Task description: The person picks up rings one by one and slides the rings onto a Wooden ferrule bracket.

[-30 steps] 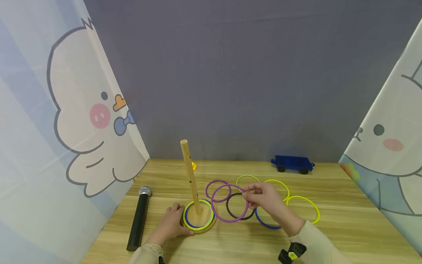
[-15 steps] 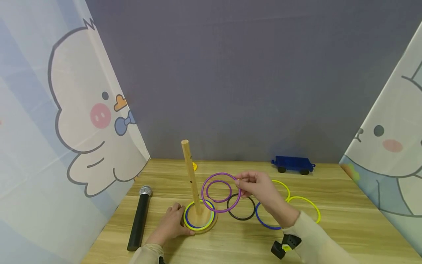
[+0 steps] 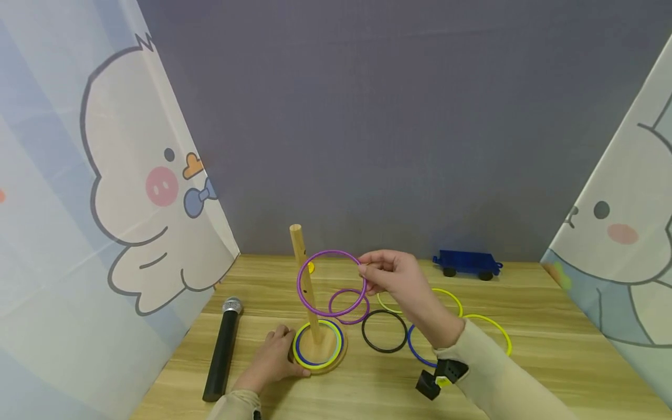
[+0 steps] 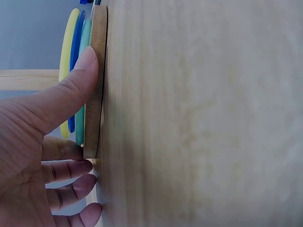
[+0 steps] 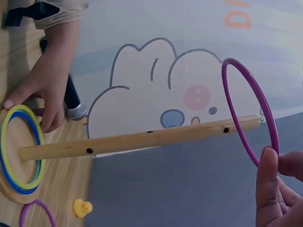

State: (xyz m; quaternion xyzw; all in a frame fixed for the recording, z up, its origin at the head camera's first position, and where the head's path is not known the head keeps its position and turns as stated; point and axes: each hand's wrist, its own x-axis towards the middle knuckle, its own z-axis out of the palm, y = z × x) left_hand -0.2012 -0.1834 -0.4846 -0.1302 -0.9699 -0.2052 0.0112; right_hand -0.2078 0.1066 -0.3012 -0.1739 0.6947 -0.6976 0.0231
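Right grip (image 3: 397, 277) pinching purple ring (image 3: 332, 252) | left grip (image 3: 273, 357) clasping wooden base (image 3: 322, 354) | microphone (image 3: 223, 353) left, duck (image 5: 81, 208) behind pole (image 5: 120, 142), cart (image 3: 466, 262) right

Peg (image 5: 123, 141) was pale wood, smooth, low sheen; base (image 4: 96, 109) was matt wood, faintly rough at the edge. Purple ring (image 5: 265, 101) and stacked rings (image 4: 67, 52) looked plastic, smooth, lightly glossy. Surface (image 3: 367, 388) had smooth wood-grain finish. Backdrop (image 3: 367, 146) was matt cloth. Microphone (image 3: 223, 350) had rough metal mesh head (image 3: 232, 304). Cart (image 3: 466, 262) seemed plastic, though small in view.
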